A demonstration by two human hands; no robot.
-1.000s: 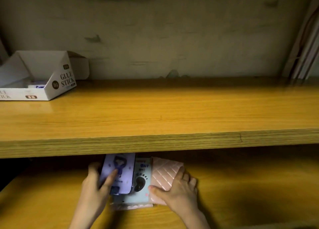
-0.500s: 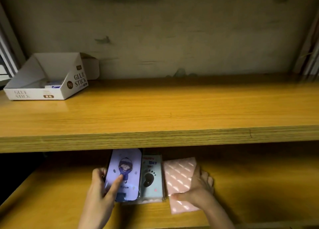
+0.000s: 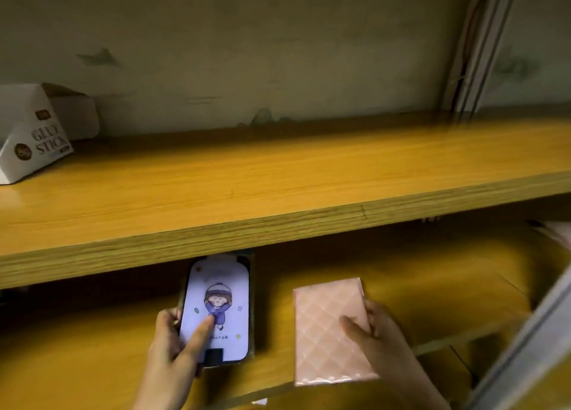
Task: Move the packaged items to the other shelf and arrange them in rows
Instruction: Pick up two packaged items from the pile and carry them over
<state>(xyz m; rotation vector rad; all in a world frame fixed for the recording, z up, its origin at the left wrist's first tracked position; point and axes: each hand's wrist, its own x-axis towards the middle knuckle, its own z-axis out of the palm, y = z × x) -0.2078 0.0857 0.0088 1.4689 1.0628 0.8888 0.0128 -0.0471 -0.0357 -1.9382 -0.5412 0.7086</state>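
A lilac packaged item [image 3: 222, 301] with a cartoon child printed on it lies on the lower wooden shelf [image 3: 92, 357], on top of another pack whose dark edge shows at its right side. My left hand [image 3: 176, 348] grips its left edge, thumb across the front. To the right, my right hand [image 3: 380, 344] holds a pink quilted pack [image 3: 327, 326] over the shelf's front edge, apart from the lilac one. The upper shelf [image 3: 278, 178] runs across the view above them.
A white "GLUE STICK" carton [image 3: 34, 137] stands at the far left of the upper shelf. A stained wall is behind. A pale metal upright [image 3: 475, 48] rises at the right, and a grey frame [image 3: 525, 348] crosses the lower right corner. More pink packaging [image 3: 559, 233] shows at far right.
The pink pack has moved right and toward the shelf's front edge, away from the other packs. The lilac pack now covers the blue pack beside it. The view has swung right.
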